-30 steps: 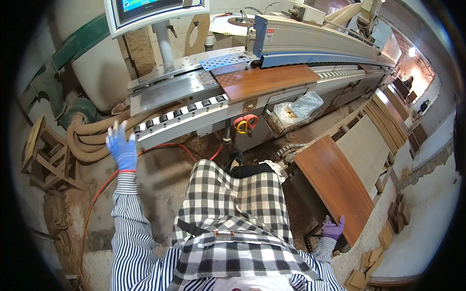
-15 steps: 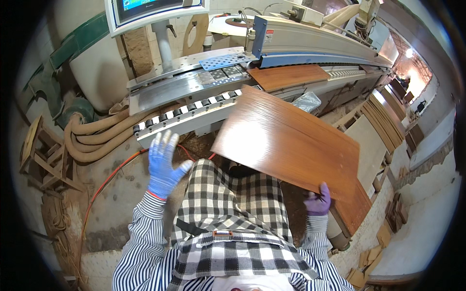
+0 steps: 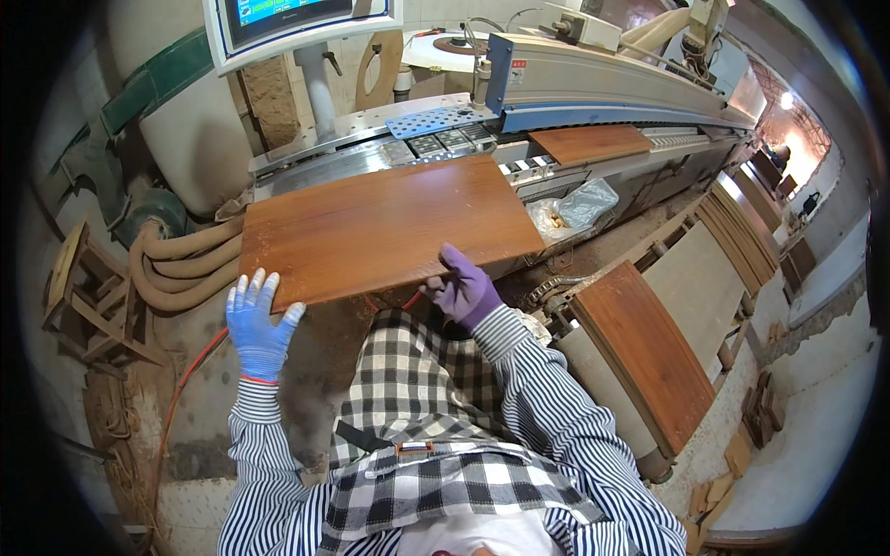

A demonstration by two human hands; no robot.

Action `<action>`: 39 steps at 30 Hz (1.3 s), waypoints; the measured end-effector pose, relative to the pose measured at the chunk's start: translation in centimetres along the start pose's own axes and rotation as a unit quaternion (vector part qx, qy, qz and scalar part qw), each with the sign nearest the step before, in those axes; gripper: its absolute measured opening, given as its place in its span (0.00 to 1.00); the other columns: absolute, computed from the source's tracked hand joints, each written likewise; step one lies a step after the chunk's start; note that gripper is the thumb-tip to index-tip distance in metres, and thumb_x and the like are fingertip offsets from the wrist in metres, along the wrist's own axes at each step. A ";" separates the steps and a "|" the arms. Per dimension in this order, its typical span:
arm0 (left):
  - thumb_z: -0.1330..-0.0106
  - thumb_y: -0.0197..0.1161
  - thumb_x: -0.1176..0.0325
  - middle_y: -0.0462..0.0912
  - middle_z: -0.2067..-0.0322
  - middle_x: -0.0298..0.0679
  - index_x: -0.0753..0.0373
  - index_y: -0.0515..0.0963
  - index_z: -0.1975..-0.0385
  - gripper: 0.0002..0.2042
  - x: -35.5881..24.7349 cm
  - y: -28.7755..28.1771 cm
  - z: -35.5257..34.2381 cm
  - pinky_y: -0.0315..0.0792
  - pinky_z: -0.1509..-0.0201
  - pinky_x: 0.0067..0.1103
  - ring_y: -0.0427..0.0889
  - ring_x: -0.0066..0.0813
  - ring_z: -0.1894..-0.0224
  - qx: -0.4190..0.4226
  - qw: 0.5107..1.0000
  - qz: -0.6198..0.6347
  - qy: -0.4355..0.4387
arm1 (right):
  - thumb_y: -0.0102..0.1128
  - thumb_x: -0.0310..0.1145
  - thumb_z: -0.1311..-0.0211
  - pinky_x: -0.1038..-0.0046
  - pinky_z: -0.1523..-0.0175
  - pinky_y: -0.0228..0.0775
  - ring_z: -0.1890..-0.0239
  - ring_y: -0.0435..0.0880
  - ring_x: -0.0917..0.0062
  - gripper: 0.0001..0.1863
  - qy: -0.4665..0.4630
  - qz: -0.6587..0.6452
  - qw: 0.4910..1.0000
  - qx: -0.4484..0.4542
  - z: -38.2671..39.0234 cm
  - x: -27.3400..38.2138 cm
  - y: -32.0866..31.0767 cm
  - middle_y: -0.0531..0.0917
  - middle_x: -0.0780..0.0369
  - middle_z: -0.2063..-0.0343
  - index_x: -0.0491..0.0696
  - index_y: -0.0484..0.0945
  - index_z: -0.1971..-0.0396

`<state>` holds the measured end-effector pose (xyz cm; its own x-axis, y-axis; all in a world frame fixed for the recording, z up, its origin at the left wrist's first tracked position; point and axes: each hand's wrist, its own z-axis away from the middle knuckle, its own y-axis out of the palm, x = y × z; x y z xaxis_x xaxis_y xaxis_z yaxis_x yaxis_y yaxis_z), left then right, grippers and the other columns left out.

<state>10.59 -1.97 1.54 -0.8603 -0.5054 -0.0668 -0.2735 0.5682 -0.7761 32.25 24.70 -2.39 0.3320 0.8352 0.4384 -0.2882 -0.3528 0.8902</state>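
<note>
A brown wooden board [image 3: 389, 227] lies flat across the front of the long grey machine [image 3: 593, 88], its near edge hanging toward the person in the checked apron. The right hand [image 3: 466, 289], in a purple glove, pinches that near edge with fingers above and thumb below, while the left hand [image 3: 257, 320], in a blue glove, is spread open with its fingertips touching the board's near left corner. A second board [image 3: 591, 143] sits further along the machine, and a stack of boards [image 3: 644, 357] rests at the person's right.

Reddish-brown wood panel [image 3: 389, 227] — flat rect., glossy, lying level w/ far edge on machine infeed table [image 3: 371, 153].
</note>
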 end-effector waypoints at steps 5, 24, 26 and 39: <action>0.43 0.66 0.45 0.75 0.43 0.45 0.60 0.76 0.46 0.30 1.6 2.4 -2.0 0.56 0.32 0.39 0.67 0.47 0.37 0.001 0.999 -0.015 -0.041 | 0.55 0.38 0.31 0.65 0.47 0.76 0.54 0.81 0.67 0.15 -0.054 -0.062 0.980 0.182 -0.4 0.9 0.9 0.79 0.56 0.55 0.44 0.72 0.52; 0.42 0.63 0.40 0.71 0.39 0.44 0.58 0.75 0.43 0.33 1.3 5.6 -7.8 0.56 0.32 0.38 0.63 0.47 0.34 0.063 0.992 -0.024 -0.107 | 0.48 0.36 0.50 0.58 0.68 0.65 0.71 0.69 0.58 0.10 -0.285 -0.290 0.827 -0.389 32.2 8.2 -24.2 0.70 0.55 0.73 0.46 0.63 0.73; 0.42 0.63 0.40 0.71 0.38 0.43 0.58 0.75 0.43 0.33 1.3 5.7 -7.6 0.56 0.31 0.38 0.63 0.46 0.33 0.070 0.991 -0.023 -0.111 | 0.48 0.37 0.50 0.58 0.68 0.65 0.70 0.69 0.57 0.11 -0.256 -0.239 0.835 -0.423 32.7 8.5 -24.3 0.69 0.54 0.74 0.45 0.62 0.74; 0.42 0.63 0.40 0.72 0.39 0.42 0.57 0.75 0.43 0.33 1.3 6.2 -7.7 0.56 0.32 0.38 0.64 0.46 0.34 0.057 0.992 -0.025 -0.107 | 0.50 0.33 0.43 0.61 0.67 0.67 0.74 0.72 0.63 0.07 -0.096 0.090 0.888 -0.441 33.7 12.2 -24.3 0.71 0.58 0.81 0.46 0.68 0.76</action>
<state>4.51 5.89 1.49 -0.7330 -0.6638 -0.1487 -0.2527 0.4687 -0.8464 73.57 29.22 -14.47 0.3327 0.6814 0.6520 -0.9150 0.0659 0.3980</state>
